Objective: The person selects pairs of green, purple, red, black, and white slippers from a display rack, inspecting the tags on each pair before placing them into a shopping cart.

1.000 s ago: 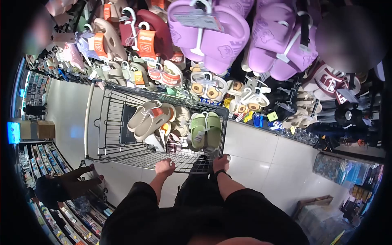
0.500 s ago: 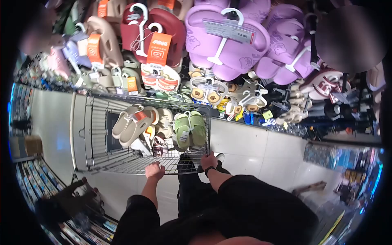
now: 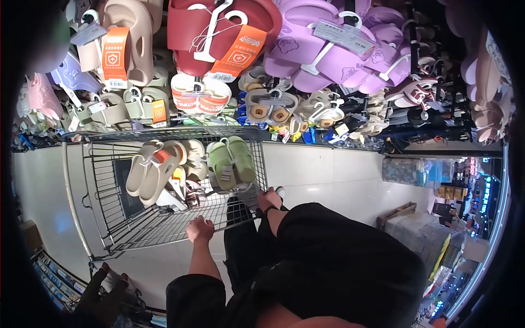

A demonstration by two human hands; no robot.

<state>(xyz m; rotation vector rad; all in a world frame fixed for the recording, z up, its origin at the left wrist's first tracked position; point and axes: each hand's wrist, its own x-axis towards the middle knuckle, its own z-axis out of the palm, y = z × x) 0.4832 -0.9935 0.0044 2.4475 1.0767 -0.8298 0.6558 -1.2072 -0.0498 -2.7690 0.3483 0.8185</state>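
Note:
A wire shopping cart (image 3: 104, 164) stands in front of me. My left hand (image 3: 200, 228) is closed on its near rim, fingers curled over the bar. My right hand (image 3: 269, 200) is closed round the cart's corner at the right, with a dark band at the wrist. Inside the cart lie taupe clogs (image 3: 156, 172) on a hanger with an orange tag, cream sandals (image 3: 195, 158) and a pair of green slides (image 3: 232, 162). Below them is a dark red and white shoe (image 3: 195, 194), partly hidden. Neither hand touches the footwear.
Beyond the cart hangs a rack of footwear: red slides (image 3: 188, 41), purple slides (image 3: 306, 44) and beige clogs (image 3: 131, 38). Pale floor tiles (image 3: 311, 175) stretch to the right, towards a wrapped stack (image 3: 410, 235). A dark shape (image 3: 104, 295) at lower left is hard to make out.
The view has shifted, so the cart and both hands appear further left and the hanging slides look larger. Both hands keep hold of the cart, and its contents lie the same.

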